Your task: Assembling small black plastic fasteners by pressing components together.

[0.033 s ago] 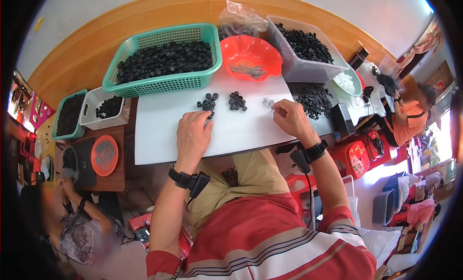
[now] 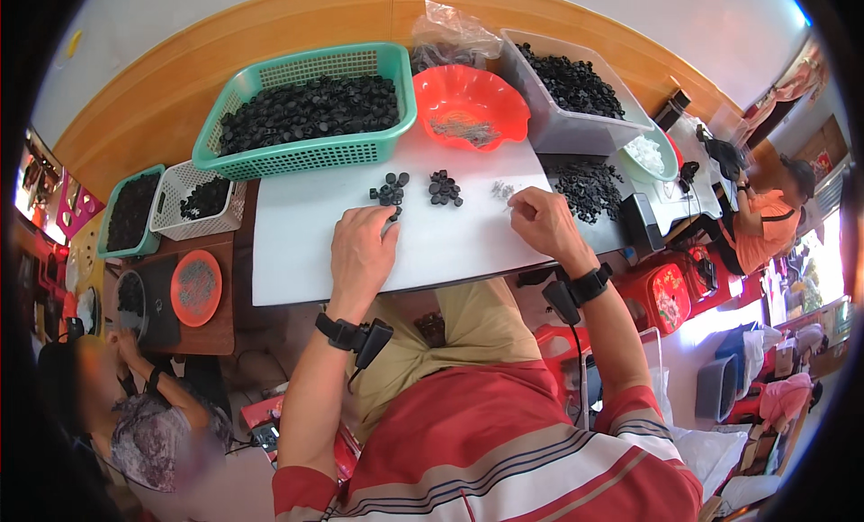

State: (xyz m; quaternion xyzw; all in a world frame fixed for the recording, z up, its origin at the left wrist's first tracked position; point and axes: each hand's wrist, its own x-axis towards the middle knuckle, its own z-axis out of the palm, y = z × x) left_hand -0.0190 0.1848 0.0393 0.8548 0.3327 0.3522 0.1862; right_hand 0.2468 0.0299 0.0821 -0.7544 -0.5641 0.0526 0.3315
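Observation:
My left hand (image 2: 362, 247) is over the white board (image 2: 297, 243), its fingers curled together around a small black cap (image 2: 395, 213) that shows at the fingertips. Just beyond it lies a loose pile of black caps (image 2: 389, 190). A second small cluster of black caps (image 2: 444, 189) sits to its right, between my two hands. My right hand (image 2: 546, 220) is closed in a pinch at the right side of the board. Its fingertips are beside a few thin, silvery pins (image 2: 502, 191); what they hold is too small to make out.
At the back stand a green basket of black caps (image 2: 303, 155), a red scalloped bowl with thin pins (image 2: 477, 81) and a grey bin of black parts (image 2: 576, 133). Loose black pieces (image 2: 587, 191) lie to the right. A person (image 2: 157, 432) works at the left table.

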